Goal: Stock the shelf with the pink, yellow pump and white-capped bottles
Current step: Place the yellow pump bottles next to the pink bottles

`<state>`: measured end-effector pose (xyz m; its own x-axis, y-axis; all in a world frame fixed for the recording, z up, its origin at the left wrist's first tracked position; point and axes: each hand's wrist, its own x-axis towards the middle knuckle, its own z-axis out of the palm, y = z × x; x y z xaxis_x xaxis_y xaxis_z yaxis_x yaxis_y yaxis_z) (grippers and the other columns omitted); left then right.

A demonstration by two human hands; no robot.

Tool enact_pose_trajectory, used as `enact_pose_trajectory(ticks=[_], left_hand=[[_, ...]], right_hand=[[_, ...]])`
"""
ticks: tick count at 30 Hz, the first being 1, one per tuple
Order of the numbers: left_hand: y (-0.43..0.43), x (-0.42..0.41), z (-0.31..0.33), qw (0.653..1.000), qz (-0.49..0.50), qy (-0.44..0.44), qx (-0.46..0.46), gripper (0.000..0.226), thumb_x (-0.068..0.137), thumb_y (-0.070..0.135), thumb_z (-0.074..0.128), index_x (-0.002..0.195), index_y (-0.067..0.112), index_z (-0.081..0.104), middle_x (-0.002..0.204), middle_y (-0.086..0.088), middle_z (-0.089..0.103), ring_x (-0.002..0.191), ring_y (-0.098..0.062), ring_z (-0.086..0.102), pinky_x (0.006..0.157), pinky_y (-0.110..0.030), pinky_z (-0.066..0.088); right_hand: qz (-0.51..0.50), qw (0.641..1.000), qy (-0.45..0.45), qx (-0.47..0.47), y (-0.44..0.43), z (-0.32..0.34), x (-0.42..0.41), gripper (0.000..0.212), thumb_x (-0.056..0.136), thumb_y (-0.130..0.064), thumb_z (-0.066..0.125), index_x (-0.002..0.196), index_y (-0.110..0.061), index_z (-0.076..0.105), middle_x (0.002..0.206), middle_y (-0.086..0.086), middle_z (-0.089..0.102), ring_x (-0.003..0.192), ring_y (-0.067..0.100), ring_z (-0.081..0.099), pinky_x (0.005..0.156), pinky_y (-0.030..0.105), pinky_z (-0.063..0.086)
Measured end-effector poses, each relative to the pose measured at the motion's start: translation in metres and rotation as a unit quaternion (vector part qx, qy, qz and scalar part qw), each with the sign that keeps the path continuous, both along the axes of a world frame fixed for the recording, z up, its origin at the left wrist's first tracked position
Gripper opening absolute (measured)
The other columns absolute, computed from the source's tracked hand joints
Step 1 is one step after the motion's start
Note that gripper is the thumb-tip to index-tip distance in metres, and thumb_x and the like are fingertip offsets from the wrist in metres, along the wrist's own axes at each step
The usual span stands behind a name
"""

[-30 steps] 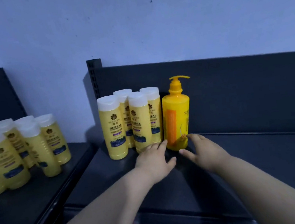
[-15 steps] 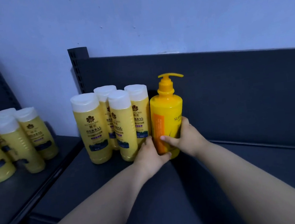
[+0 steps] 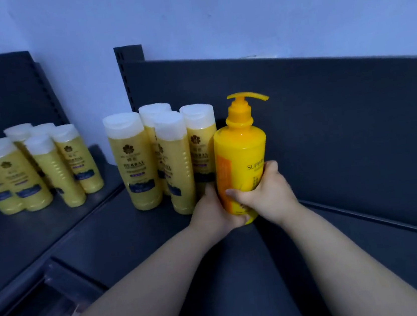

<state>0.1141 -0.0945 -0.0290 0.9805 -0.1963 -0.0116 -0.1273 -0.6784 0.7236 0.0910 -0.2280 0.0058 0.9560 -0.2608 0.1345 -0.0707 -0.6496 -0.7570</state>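
Head view: my left hand (image 3: 212,211) and right hand (image 3: 264,195) clasp the lower half of the yellow pump bottle (image 3: 240,148), upright on the shelf (image 3: 367,217) just beside the white-capped bottles (image 3: 176,161). I should seat its base flat, label forward, without nudging those neighbours.

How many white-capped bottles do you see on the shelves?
10: four white-capped bottles stand left of the pump bottle; six others on the left shelf. More may be hidden behind or off-frame.
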Motion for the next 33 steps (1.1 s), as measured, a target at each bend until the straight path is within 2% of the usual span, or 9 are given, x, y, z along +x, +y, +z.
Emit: enact_pose_trajectory(ticks=[4, 7, 9, 12, 16, 21, 25, 29, 33], left_hand=[[0.008, -0.022, -0.004, 0.999, 0.01, -0.021, -0.037, 0.079, 0.063, 0.035, 0.085, 0.124, 0.012, 0.039, 0.122, -0.005, 0.054, 0.112, -0.022, 0.055, 0.084, -0.028, 0.045], [0.023, -0.037, 0.003, 0.992, 0.032, -0.041, -0.117, 0.082, 0.062, 0.029, 0.085, 0.13, 0.02, 0.039, 0.117, 0.004, 0.055, 0.107, -0.016, 0.056, 0.081, -0.028, 0.045], [0.039, -0.049, 0.011, 0.988, 0.045, -0.065, -0.135, 0.084, 0.061, 0.028, 0.085, 0.131, 0.024, 0.038, 0.113, 0.008, 0.054, 0.104, -0.013, 0.056, 0.078, -0.026, 0.044], [0.072, -0.067, 0.022, 0.982, 0.063, -0.101, -0.144, 0.087, 0.057, 0.033, 0.087, 0.129, 0.029, 0.039, 0.114, 0.011, 0.056, 0.104, -0.011, 0.057, 0.082, -0.029, 0.049], [0.128, -0.097, 0.039, 0.973, 0.087, -0.117, -0.179, 0.075, 0.058, 0.035, 0.087, 0.117, 0.036, 0.041, 0.107, 0.014, 0.056, 0.099, -0.009, 0.058, 0.078, -0.029, 0.049], [0.216, -0.144, 0.049, 0.967, 0.123, -0.137, -0.178, 0.081, 0.058, 0.031, 0.088, 0.124, 0.032, 0.042, 0.108, 0.012, 0.056, 0.096, -0.009, 0.055, 0.079, -0.029, 0.048], [0.296, -0.188, 0.046, 0.963, 0.158, -0.159, -0.15, 0.072, 0.054, 0.033, 0.09, 0.109, 0.036, 0.043, 0.099, 0.015, 0.058, 0.093, -0.009, 0.059, 0.068, -0.023, 0.048], [0.369, -0.237, 0.046, 0.961, 0.197, -0.154, -0.119, 0.08, 0.047, 0.044, 0.088, 0.111, 0.037, 0.04, 0.101, 0.014, 0.058, 0.093, -0.011, 0.059, 0.078, -0.036, 0.054], [0.433, -0.29, 0.037, 0.95, 0.239, -0.166, -0.113, 0.078, 0.054, 0.037, 0.09, 0.113, 0.037, 0.039, 0.096, 0.021, 0.053, 0.086, 0.002, 0.053, 0.069, -0.026, 0.05]], right_hand=[[0.02, 1.0, -0.009, 0.001, 0.008, 0.004, -0.018, 0.078, 0.058, -0.048, 0.085, 0.104, -0.017, 0.03, 0.105, 0.0, 0.048, 0.095, 0.018, 0.052, 0.074, 0.033, 0.044], [0.038, 0.999, -0.005, -0.008, 0.026, 0.008, -0.033, 0.077, 0.057, -0.05, 0.085, 0.102, -0.018, 0.032, 0.102, -0.001, 0.049, 0.094, 0.018, 0.053, 0.071, 0.032, 0.044], [0.054, 0.998, -0.009, -0.009, 0.044, 0.014, -0.043, 0.077, 0.057, -0.051, 0.085, 0.102, -0.02, 0.031, 0.103, -0.002, 0.049, 0.094, 0.017, 0.053, 0.072, 0.032, 0.044], [0.075, 0.997, -0.03, -0.004, 0.075, 0.028, -0.058, 0.081, 0.055, -0.053, 0.086, 0.105, -0.022, 0.031, 0.107, -0.002, 0.05, 0.098, 0.017, 0.054, 0.076, 0.035, 0.048], [0.11, 0.992, -0.059, -0.01, 0.13, 0.046, -0.083, 0.09, 0.049, -0.059, 0.084, 0.112, -0.025, 0.031, 0.115, -0.001, 0.051, 0.105, 0.02, 0.055, 0.086, 0.046, 0.051], [0.152, 0.986, -0.055, -0.044, 0.215, 0.057, -0.116, 0.094, 0.05, -0.06, 0.084, 0.119, -0.024, 0.031, 0.122, 0.0, 0.051, 0.112, 0.021, 0.053, 0.089, 0.043, 0.05], [0.202, 0.975, -0.06, -0.063, 0.29, 0.057, -0.149, 0.086, 0.05, -0.058, 0.085, 0.108, -0.024, 0.03, 0.118, 0.001, 0.052, 0.109, 0.021, 0.054, 0.083, 0.038, 0.05], [0.269, 0.96, -0.07, -0.018, 0.362, 0.048, -0.184, 0.089, 0.045, -0.058, 0.086, 0.109, -0.026, 0.033, 0.114, -0.001, 0.054, 0.106, 0.018, 0.055, 0.084, 0.042, 0.052], [0.321, 0.944, -0.077, -0.013, 0.428, 0.039, -0.219, 0.086, 0.045, -0.058, 0.086, 0.105, -0.025, 0.034, 0.109, -0.002, 0.054, 0.102, 0.017, 0.055, 0.081, 0.041, 0.052]])
